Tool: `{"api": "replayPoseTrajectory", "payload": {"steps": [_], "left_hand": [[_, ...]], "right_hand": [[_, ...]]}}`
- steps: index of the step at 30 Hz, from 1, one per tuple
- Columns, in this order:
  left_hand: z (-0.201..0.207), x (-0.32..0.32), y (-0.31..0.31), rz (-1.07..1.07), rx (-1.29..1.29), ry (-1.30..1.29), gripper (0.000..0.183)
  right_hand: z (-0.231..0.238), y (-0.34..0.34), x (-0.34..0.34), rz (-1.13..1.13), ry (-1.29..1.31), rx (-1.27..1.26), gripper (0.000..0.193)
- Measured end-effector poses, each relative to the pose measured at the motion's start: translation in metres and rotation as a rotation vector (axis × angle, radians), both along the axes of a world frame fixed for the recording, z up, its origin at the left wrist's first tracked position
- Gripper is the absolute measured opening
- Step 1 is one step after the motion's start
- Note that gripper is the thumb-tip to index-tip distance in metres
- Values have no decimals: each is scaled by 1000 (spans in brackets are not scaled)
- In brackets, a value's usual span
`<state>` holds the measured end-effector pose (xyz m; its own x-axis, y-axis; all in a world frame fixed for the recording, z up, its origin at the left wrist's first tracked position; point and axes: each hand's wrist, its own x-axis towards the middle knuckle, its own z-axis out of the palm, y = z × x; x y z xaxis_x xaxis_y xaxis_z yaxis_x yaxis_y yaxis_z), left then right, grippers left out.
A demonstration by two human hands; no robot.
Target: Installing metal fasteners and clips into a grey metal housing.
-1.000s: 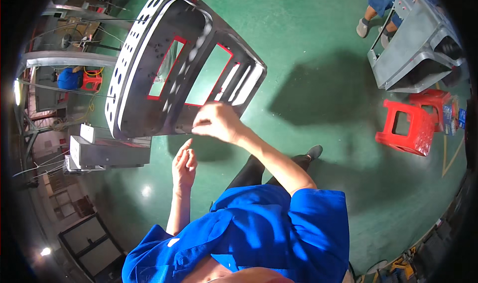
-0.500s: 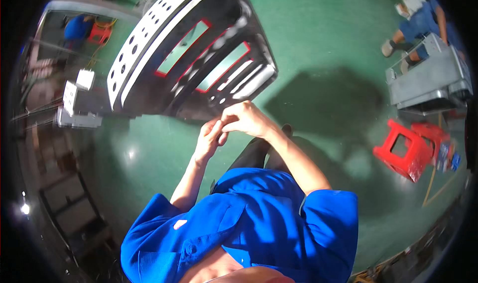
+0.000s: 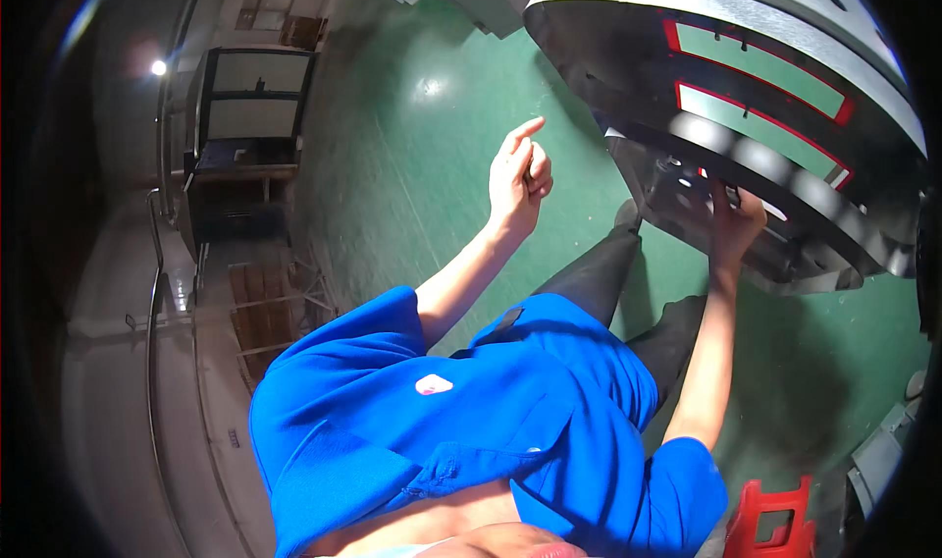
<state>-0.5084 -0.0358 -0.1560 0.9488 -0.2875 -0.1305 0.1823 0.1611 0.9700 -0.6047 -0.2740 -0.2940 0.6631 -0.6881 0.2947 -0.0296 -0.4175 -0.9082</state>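
A large black metal frame (image 3: 608, 77) with a pale perforated band and red-edged rectangular slots fills the upper right. My right hand (image 3: 738, 226) reaches in at its lower section, fingers bent together near the holes; a small dark thing shows at the fingertips, too small to name. Off to the left of the frame, my left hand (image 3: 518, 180) is raised over the floor. Its index finger points out while the other fingers curl in, with a dark bit between them that I cannot make out.
A red plastic stool (image 3: 772, 524) stands at the lower right, beside grey metal parts (image 3: 883, 455). On the left is a dark rack (image 3: 257, 92) with a pipe rail (image 3: 154, 332) near it. The green floor (image 3: 392, 156) lies between the rack and the frame.
My view has turned, so the frame now sits at the right. My hands, together below the frame before, are apart: the right is at the frame's lower section, the left away from it.
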Motion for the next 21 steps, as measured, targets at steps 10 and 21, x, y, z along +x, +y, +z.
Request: {"api": "replayPoseTrajectory", "payload": {"steps": [10, 21], "left_hand": [[8, 56, -45, -518, 68, -20, 34], [-7, 74, -40, -658, 29, 7, 26]], "right_hand": [[134, -40, 93, -669, -533, -826, 16], [124, -44, 74, -722, -403, -992, 9]]}}
